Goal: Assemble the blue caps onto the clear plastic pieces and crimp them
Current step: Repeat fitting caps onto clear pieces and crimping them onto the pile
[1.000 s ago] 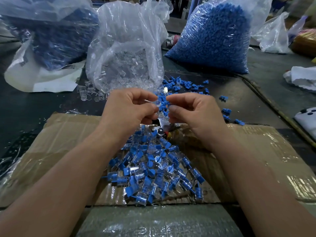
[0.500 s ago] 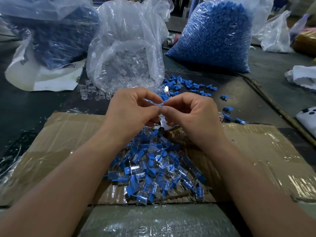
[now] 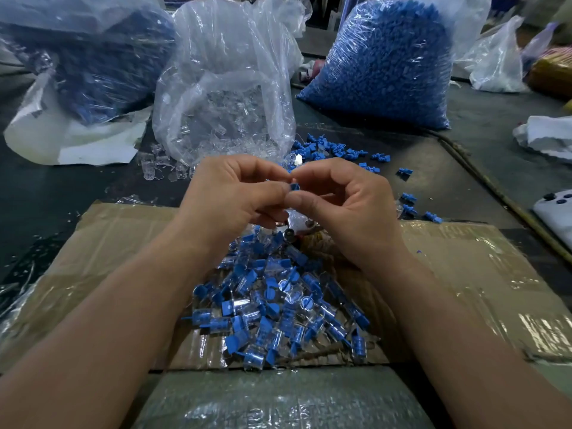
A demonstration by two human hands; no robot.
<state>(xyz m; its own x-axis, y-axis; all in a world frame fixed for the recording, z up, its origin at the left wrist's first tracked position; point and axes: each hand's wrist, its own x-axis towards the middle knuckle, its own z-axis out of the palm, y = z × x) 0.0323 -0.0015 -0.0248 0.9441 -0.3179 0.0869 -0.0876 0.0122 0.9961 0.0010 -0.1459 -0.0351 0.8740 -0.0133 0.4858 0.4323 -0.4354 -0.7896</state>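
My left hand (image 3: 235,196) and my right hand (image 3: 349,205) meet fingertip to fingertip above the cardboard. Between them a small blue cap (image 3: 294,187) shows; the clear piece it goes with is mostly hidden by my left fingers. Below the hands lies a pile of assembled blue-and-clear pieces (image 3: 278,305). A metal crimping tool (image 3: 297,226) peeks out under my hands. Loose blue caps (image 3: 334,151) are scattered behind, and loose clear pieces (image 3: 158,168) lie by the clear bag.
A flattened taped cardboard sheet (image 3: 464,274) covers the dark table. At the back stand a bag of clear pieces (image 3: 226,97), a bag of blue caps (image 3: 390,63) and another dark blue bag (image 3: 102,66). White items sit at the right edge (image 3: 554,209).
Both hands have closed together and pressed the blue cap and clear piece between the fingertips; the pair sits slightly lower and nearer than a second ago.
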